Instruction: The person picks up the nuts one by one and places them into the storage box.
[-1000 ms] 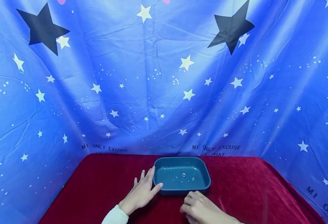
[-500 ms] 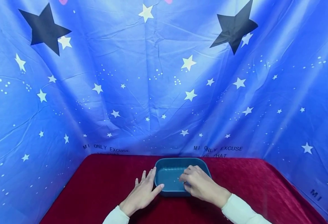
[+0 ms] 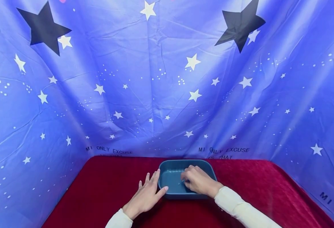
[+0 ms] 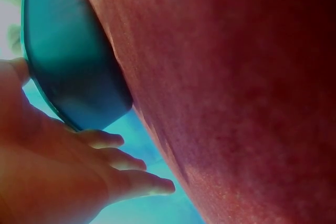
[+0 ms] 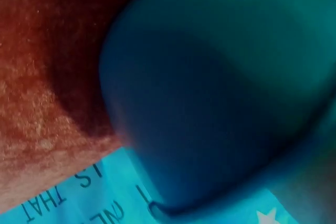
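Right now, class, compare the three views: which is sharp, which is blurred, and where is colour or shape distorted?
Head view: sharp and evenly lit, though the wide lens bends the starry backdrop. Left wrist view: soft, the left hand close and blurred, the red cloth oversaturated. Right wrist view: most blurred, the blue tray fills it in shadow.

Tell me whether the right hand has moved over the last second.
Yes. The right hand went from the red cloth in front of the teal tray forward into the tray.
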`<state>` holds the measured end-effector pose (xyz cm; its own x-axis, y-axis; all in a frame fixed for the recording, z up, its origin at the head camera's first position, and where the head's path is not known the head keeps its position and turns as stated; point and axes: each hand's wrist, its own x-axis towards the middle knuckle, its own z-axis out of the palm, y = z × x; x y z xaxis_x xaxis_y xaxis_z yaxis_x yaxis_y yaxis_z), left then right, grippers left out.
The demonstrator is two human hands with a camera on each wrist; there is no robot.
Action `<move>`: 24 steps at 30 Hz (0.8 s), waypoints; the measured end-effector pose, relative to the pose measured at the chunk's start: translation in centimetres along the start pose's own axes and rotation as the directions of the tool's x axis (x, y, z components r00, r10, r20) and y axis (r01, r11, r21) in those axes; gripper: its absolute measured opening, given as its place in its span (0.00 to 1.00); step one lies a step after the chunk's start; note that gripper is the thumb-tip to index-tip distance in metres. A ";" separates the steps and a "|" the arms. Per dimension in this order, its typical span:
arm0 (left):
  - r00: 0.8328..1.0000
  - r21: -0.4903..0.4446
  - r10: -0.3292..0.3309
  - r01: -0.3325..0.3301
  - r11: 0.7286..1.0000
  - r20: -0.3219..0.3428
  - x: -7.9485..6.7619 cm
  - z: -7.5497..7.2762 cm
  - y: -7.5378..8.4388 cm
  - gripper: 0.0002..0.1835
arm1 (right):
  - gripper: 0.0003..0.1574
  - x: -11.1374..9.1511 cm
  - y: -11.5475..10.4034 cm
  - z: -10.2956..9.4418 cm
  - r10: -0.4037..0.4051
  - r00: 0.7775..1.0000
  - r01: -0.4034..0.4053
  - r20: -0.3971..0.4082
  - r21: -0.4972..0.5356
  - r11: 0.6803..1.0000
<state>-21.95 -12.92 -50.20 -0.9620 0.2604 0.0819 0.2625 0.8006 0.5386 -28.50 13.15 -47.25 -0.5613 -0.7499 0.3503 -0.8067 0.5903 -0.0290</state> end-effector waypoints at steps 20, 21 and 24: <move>1.000 0.009 -0.004 0.004 1.000 -0.001 -0.2 0.1 -0.1 0.52 | 0.07 0.0 0.0 0.3 0.064 0.996 -0.069 0.068 0.067 0.995; 1.000 0.008 -0.001 0.001 1.000 0.000 -0.2 0.1 -0.1 0.52 | 0.06 -0.1 -0.1 0.0 0.065 0.997 -0.068 0.052 0.058 0.996; 1.000 0.005 0.004 -0.004 1.000 0.003 -0.1 -0.1 -0.1 0.52 | 0.07 -0.8 -0.8 -1.6 0.067 0.998 -0.067 -0.008 0.018 0.998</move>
<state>-21.91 -13.09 -50.19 -0.9608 0.2652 0.0812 0.2666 0.8022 0.5343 -27.12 13.72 -45.98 -0.6128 -0.7060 0.3550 -0.7704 0.6339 -0.0690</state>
